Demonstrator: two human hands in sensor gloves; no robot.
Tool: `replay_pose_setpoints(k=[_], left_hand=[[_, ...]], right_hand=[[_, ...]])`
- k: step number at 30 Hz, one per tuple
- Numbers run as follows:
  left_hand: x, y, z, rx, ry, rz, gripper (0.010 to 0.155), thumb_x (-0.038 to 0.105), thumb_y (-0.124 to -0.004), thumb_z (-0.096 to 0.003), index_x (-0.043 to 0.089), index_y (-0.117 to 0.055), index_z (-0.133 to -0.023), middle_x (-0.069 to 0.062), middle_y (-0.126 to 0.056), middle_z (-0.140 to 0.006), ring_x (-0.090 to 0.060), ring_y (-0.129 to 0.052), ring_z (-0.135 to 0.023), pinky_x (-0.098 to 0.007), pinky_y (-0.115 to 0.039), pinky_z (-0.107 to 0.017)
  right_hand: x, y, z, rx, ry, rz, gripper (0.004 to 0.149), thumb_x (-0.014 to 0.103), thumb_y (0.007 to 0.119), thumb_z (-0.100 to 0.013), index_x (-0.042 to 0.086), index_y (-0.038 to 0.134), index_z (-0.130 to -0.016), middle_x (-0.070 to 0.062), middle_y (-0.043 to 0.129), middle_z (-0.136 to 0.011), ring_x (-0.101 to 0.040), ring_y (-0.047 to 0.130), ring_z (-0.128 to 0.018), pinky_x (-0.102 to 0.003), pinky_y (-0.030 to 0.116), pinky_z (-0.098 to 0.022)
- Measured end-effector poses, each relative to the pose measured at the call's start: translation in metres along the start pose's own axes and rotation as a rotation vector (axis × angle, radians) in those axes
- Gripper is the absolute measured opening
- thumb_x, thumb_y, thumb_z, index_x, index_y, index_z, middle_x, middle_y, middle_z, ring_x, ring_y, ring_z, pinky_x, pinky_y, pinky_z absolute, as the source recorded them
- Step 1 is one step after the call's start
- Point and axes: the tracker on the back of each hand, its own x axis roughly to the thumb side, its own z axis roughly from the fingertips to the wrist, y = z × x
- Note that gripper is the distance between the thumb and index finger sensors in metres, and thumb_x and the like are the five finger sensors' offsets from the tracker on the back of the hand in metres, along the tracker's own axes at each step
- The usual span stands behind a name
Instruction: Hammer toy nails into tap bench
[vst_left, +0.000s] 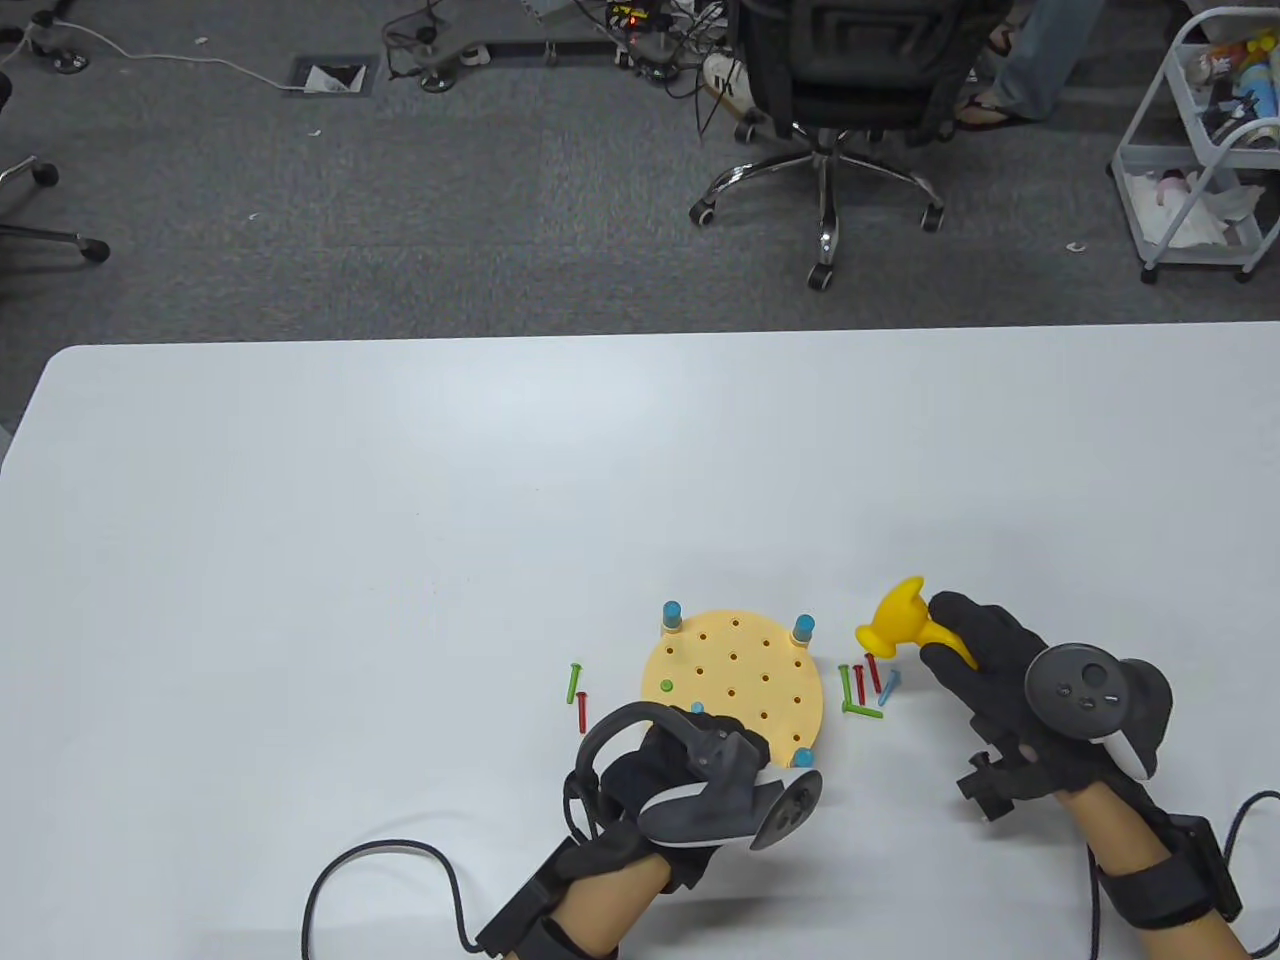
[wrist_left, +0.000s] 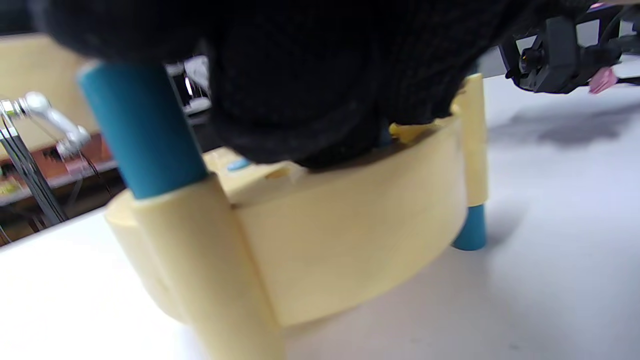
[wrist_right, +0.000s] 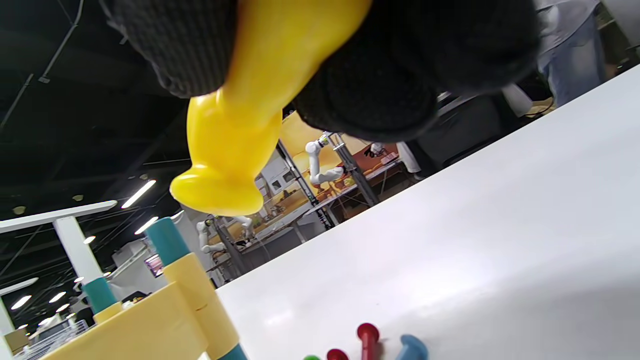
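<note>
The round yellow tap bench (vst_left: 760, 660) stands on blue legs near the table's front edge. A green nail (vst_left: 666, 686) and a blue nail (vst_left: 697, 708) sit in its holes. My left hand (vst_left: 690, 738) lies on the bench's near rim; in the left wrist view the glove (wrist_left: 325, 100) covers the bench (wrist_left: 350, 240) top, and how its fingers lie is hidden. My right hand (vst_left: 960, 640) grips the handle of the yellow toy hammer (vst_left: 897, 615), held above the table to the right of the bench. The hammer's head (wrist_right: 220, 190) points down and left.
Loose nails lie on the table: a green one (vst_left: 573, 682) and a red one (vst_left: 581, 712) left of the bench, several green, red and blue ones (vst_left: 865, 688) between bench and hammer. An office chair (vst_left: 830, 90) and a white cart (vst_left: 1200, 150) stand beyond the far edge.
</note>
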Motion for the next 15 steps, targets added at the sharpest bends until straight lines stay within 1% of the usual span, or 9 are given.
replay_pose_setpoints(k=[1, 2, 4, 6, 7, 9, 11, 13, 15], left_hand=[[-0.001, 0.002, 0.004, 0.020, 0.004, -0.009, 0.048, 0.038, -0.082, -0.0385, 0.024, -0.083, -0.084, -0.009, -0.101, -0.069, -0.011, -0.101, -0.033, -0.035, -0.086, -0.026], [-0.003, 0.006, 0.009, 0.085, 0.025, -0.004, 0.048, 0.039, -0.079, -0.0397, 0.024, -0.081, -0.086, -0.009, -0.099, -0.071, -0.012, -0.101, -0.035, -0.035, -0.085, -0.027], [-0.016, 0.016, 0.026, 0.264, 0.089, 0.045, 0.046, 0.037, -0.078, -0.0401, 0.025, -0.082, -0.085, -0.009, -0.099, -0.072, -0.012, -0.101, -0.036, -0.035, -0.085, -0.027], [-0.032, 0.017, 0.038, 0.301, 0.168, 0.089, 0.051, 0.041, -0.079, -0.0391, 0.026, -0.080, -0.087, -0.010, -0.096, -0.078, -0.014, -0.100, -0.042, -0.036, -0.085, -0.030], [-0.038, 0.014, 0.040, 0.274, 0.191, 0.108, 0.056, 0.046, -0.079, -0.0379, 0.026, -0.078, -0.090, -0.011, -0.094, -0.083, -0.016, -0.100, -0.048, -0.038, -0.084, -0.033], [-0.054, -0.004, 0.041, 0.128, 0.209, 0.179, 0.064, 0.051, -0.078, -0.0373, 0.025, -0.071, -0.096, -0.013, -0.085, -0.091, -0.019, -0.096, -0.057, -0.040, -0.081, -0.039], [-0.059, -0.021, 0.037, 0.038, 0.199, 0.233, 0.066, 0.050, -0.080, -0.0371, 0.024, -0.070, -0.096, -0.014, -0.084, -0.092, -0.022, -0.094, -0.060, -0.042, -0.080, -0.041], [-0.060, -0.032, 0.035, 0.021, 0.195, 0.238, 0.061, 0.048, -0.082, -0.0369, 0.024, -0.073, -0.093, -0.012, -0.088, -0.086, -0.021, -0.095, -0.058, -0.042, -0.080, -0.040], [-0.061, -0.039, 0.033, 0.036, 0.192, 0.246, 0.055, 0.044, -0.083, -0.0371, 0.025, -0.074, -0.088, -0.011, -0.087, -0.081, -0.018, -0.096, -0.054, -0.041, -0.081, -0.039]], right_hand=[[0.002, 0.000, 0.001, 0.001, -0.013, -0.008, 0.061, 0.045, 0.072, -0.044, 0.013, 0.069, -0.096, -0.014, 0.084, -0.079, -0.020, 0.095, -0.047, -0.031, 0.086, -0.032], [0.005, 0.000, 0.001, 0.002, -0.030, -0.018, 0.061, 0.044, 0.073, -0.043, 0.013, 0.069, -0.096, -0.014, 0.083, -0.079, -0.020, 0.095, -0.048, -0.031, 0.086, -0.033], [0.016, -0.001, 0.005, 0.007, -0.087, -0.045, 0.062, 0.044, 0.073, -0.043, 0.012, 0.069, -0.096, -0.015, 0.083, -0.079, -0.020, 0.095, -0.049, -0.031, 0.086, -0.033], [0.030, -0.004, 0.009, -0.017, -0.151, -0.054, 0.061, 0.044, 0.073, -0.044, 0.012, 0.069, -0.096, -0.015, 0.083, -0.080, -0.020, 0.095, -0.049, -0.031, 0.086, -0.033], [0.036, -0.005, 0.012, -0.026, -0.183, -0.050, 0.061, 0.044, 0.073, -0.044, 0.013, 0.069, -0.096, -0.015, 0.083, -0.080, -0.020, 0.095, -0.049, -0.031, 0.086, -0.033], [0.058, -0.004, 0.020, -0.049, -0.281, -0.031, 0.061, 0.044, 0.073, -0.044, 0.013, 0.069, -0.096, -0.014, 0.083, -0.080, -0.020, 0.094, -0.049, -0.031, 0.086, -0.033], [0.076, 0.003, 0.026, -0.042, -0.366, -0.004, 0.061, 0.044, 0.073, -0.043, 0.015, 0.069, -0.096, -0.013, 0.083, -0.081, -0.020, 0.094, -0.050, -0.031, 0.086, -0.034], [0.093, 0.011, 0.031, -0.019, -0.449, 0.024, 0.060, 0.044, 0.073, -0.043, 0.016, 0.069, -0.096, -0.013, 0.082, -0.081, -0.021, 0.094, -0.051, -0.032, 0.085, -0.035], [0.109, 0.018, 0.038, -0.020, -0.491, 0.068, 0.060, 0.044, 0.073, -0.044, 0.015, 0.069, -0.096, -0.014, 0.083, -0.081, -0.021, 0.094, -0.050, -0.032, 0.086, -0.034]])
